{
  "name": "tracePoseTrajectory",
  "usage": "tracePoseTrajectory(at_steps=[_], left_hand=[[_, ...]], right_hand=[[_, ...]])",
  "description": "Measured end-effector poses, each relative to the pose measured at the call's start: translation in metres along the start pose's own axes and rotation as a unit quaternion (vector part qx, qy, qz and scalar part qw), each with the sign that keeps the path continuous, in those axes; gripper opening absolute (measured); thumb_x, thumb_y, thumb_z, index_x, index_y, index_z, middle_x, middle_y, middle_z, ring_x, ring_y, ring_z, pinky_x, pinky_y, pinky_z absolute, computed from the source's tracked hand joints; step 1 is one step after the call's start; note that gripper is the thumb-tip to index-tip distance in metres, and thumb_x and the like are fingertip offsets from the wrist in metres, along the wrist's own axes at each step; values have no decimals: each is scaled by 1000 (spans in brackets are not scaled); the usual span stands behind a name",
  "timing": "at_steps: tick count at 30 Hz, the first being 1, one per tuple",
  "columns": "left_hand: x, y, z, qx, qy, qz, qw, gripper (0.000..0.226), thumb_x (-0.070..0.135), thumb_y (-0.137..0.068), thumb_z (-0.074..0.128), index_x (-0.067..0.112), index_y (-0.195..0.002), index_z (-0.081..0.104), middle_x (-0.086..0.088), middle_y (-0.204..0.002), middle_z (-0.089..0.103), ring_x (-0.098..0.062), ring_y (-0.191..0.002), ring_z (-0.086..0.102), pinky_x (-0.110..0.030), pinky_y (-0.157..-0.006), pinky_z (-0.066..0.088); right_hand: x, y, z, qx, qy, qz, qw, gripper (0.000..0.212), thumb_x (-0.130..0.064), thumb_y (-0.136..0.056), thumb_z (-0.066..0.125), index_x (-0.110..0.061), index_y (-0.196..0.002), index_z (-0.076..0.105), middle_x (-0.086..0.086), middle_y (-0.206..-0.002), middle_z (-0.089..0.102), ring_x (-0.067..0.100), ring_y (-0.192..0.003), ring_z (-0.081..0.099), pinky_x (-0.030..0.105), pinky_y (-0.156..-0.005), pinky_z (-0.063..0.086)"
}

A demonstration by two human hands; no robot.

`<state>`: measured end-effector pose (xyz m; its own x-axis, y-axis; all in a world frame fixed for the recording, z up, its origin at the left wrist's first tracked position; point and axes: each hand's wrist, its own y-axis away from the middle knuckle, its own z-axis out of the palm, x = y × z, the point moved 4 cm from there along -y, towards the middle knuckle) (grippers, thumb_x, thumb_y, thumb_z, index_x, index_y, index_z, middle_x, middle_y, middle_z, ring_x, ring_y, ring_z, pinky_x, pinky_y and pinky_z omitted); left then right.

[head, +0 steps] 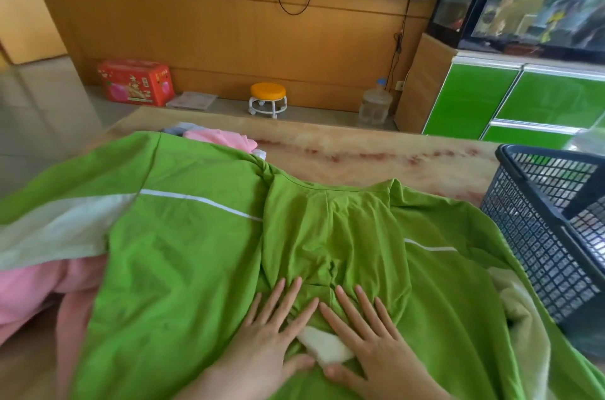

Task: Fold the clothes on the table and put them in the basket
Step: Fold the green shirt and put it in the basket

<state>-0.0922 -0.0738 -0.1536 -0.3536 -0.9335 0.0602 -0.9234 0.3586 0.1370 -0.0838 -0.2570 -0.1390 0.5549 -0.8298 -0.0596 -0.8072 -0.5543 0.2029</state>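
Both hands pressed flat on a bright green fabric top w/ thin white stripes and pale panels (196, 252), spread across a beige marble-look table w/ red veining (360, 154).

L hand (271, 331) & R hand (366, 337) lie side by side on the top's near-centre, palms down, fingers straight and splayed, gripping nothing; thumbs nearly meet at a small white fabric patch (327, 347) between them. Top's neckline points away from the person; its L side drapes over a pink soft garment (29, 288) at the table's L edge. More pink & grey clothes (222, 137) sit behind the top's far L shoulder. Dark blue plastic mesh basket (530, 236) stands on the table's R end, touching the top's R edge. Bkgd: orange-seat stool on white castors (267, 98), red cardboard box (136, 82), both on the floor by the wall.
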Motion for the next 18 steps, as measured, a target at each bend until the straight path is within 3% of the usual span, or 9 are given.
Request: tracePoseTrajectory(at_steps=[3, 4, 6, 8, 11, 13, 14, 16, 18], left_hand=[[0, 0, 9, -7, -41, -1, 999, 73, 70, -91, 10, 28, -147, 30, -7, -149, 38, -25, -138, 19, -40, -108, 9], [2, 0, 6, 0, -43, -2, 999, 73, 70, -91, 9, 27, -147, 31, -7, -149, 38, -26, -138, 20, -41, -108, 12], [-1, 5, -1, 28, -39, -10, 999, 71, 67, -93, 9, 26, -148, 29, -8, -149, 38, -27, -138, 25, -42, -109, 29], [-3, 17, -7, 41, -33, -14, 999, 74, 65, -89, 16, 24, -149, 23, -9, -149, 37, -25, -137, 27, -44, -108, 35], [-13, 43, -18, 88, -11, -29, 996, 64, 60, -94, 13, 27, -147, 27, -2, -140, 49, -21, -135, 29, -43, -109, 12], [-20, 61, -23, 112, -30, -41, 992, 58, 58, -96, 12, 29, -139, 37, 3, -138, 51, -20, -135, 31, -43, -108, 9], [-21, 69, -26, 134, -43, -30, 990, 54, 59, -95, 23, 30, -136, 41, 4, -137, 52, -20, -135, 32, -44, -108, 9], [-19, 81, -31, 170, -31, -8, 985, 55, 53, -77, 64, 31, -126, 54, 2, -131, 58, -23, -132, 37, -45, -111, 16], [-22, 92, -35, 193, 32, -50, 979, 62, 36, -57, 87, 29, -114, 65, 0, -123, 64, -26, -126, 47, -53, -107, 36]], right_hand=[[2, -3, 7, -29, 14, 15, 999, 71, -74, -90, 22, -34, -150, 25, -2, -152, 35, 29, -140, 21, 40, -109, 13], [2, -3, 0, -23, 19, 13, 999, 67, -72, -92, 21, -38, -150, 21, -4, -156, 27, 31, -143, 14, 40, -112, 9], [1, 0, -13, -3, -24, -13, 1000, 61, -73, -90, 16, -51, -147, 9, -15, -158, -8, 28, -146, -13, 39, -117, -16], [2, 10, -19, 47, -85, -40, 994, 64, -79, -83, 7, -56, -143, 7, -23, -154, -23, 14, -144, -18, 36, -114, -19], [-6, 32, -22, 101, -100, -34, 989, 60, -72, -85, 27, -54, -142, 23, -17, -159, 7, 7, -145, 13, 43, -115, 9], [-16, 41, -19, 119, -75, -44, 989, 51, -62, -84, 43, -49, -133, 43, -10, -152, 34, 8, -136, 37, 46, -109, 31], [-20, 43, -18, 137, -73, -37, 987, 47, -58, -81, 52, -46, -127, 51, -9, -146, 44, 10, -130, 47, 46, -104, 40], [-29, 44, -18, 151, -118, -15, 981, 47, -52, -72, 70, -40, -117, 62, -9, -132, 57, 13, -117, 57, 42, -94, 52], [-41, 49, -15, 156, -133, -13, 979, 34, -54, -77, 59, -41, -107, 67, -11, -124, 62, 11, -113, 58, 35, -90, 54]])
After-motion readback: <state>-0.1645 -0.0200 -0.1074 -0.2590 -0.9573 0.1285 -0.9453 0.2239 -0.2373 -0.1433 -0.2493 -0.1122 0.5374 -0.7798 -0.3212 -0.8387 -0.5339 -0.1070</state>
